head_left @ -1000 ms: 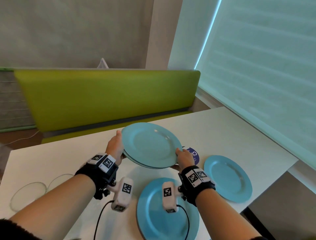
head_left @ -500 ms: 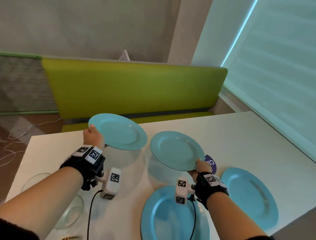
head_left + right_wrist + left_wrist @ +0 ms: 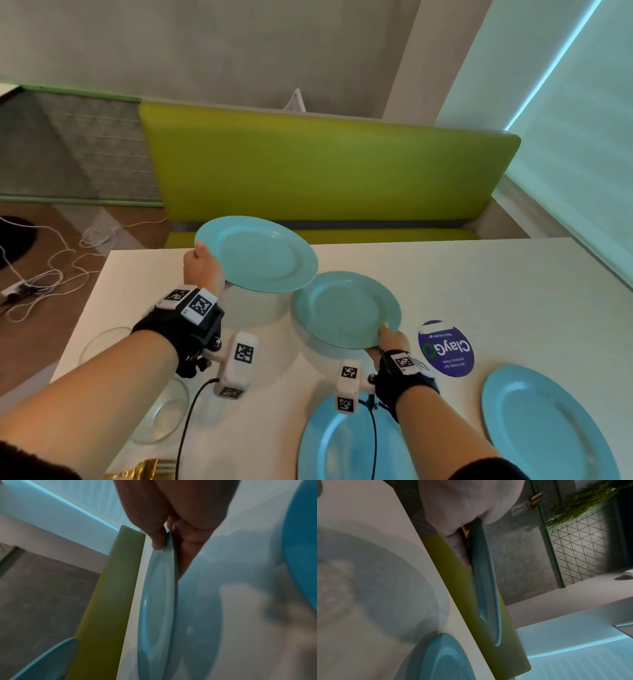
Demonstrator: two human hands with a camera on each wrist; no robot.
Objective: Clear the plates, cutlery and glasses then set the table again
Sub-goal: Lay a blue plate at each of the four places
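Note:
My left hand [image 3: 202, 265] grips the near left rim of a light blue plate [image 3: 257, 253], held level above the far left part of the white table [image 3: 496, 291]; the left wrist view has this plate [image 3: 485, 582] edge-on with fingers under it. My right hand [image 3: 390, 339] pinches the near right rim of a second light blue plate [image 3: 346, 308] above the table's middle. In the right wrist view the thumb lies on top of that plate [image 3: 159, 601] and fingers beneath. Two more blue plates lie on the table, one in front of me [image 3: 329, 452] and one at the right [image 3: 548, 428].
Two clear glass plates [image 3: 161, 414] [image 3: 102, 342] lie at the near left of the table. A round blue sticker [image 3: 445, 349] is on the tabletop right of my right hand. Gold cutlery [image 3: 144, 469] shows at the bottom edge. A green bench [image 3: 325, 171] runs behind the table.
A second ago both hands held the two plates stacked together. The left hand took the top plate away to the left and farther back; the right hand kept the other near the middle.

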